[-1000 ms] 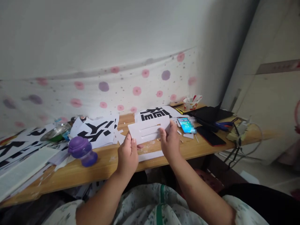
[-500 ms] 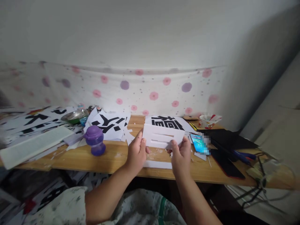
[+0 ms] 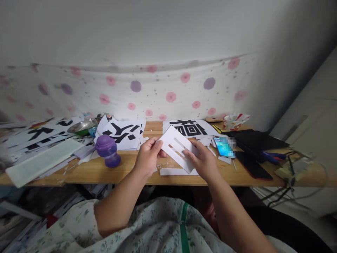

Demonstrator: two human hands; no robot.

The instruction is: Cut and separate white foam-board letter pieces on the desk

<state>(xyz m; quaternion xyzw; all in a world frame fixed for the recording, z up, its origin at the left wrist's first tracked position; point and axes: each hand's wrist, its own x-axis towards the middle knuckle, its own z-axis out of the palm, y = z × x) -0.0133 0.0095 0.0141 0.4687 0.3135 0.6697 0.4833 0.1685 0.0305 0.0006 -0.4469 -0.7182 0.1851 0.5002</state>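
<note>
A white foam board piece (image 3: 177, 147) with two cut slots is held tilted just above the wooden table (image 3: 126, 172). My left hand (image 3: 147, 159) pinches its upper left corner. My right hand (image 3: 204, 160) holds its right side, thumb near a slot. Beneath it on the table lies a white strip (image 3: 179, 172). Printed sheets with large black characters lie behind, one at the centre left (image 3: 123, 131) and another at the centre right (image 3: 191, 128).
A purple lidded cup (image 3: 107, 151) stands left of my hands. A lit phone (image 3: 223, 146) and a dark phone (image 3: 252, 168) lie to the right, beyond them a paper bowl (image 3: 233, 122), blue scissors (image 3: 271, 156) and cables (image 3: 295, 175). A metal bowl (image 3: 81, 128) and a white slab (image 3: 42, 161) sit at left.
The board has been turned from level to a diagonal tilt and lowered toward the table. The camera view swung left and settled.
</note>
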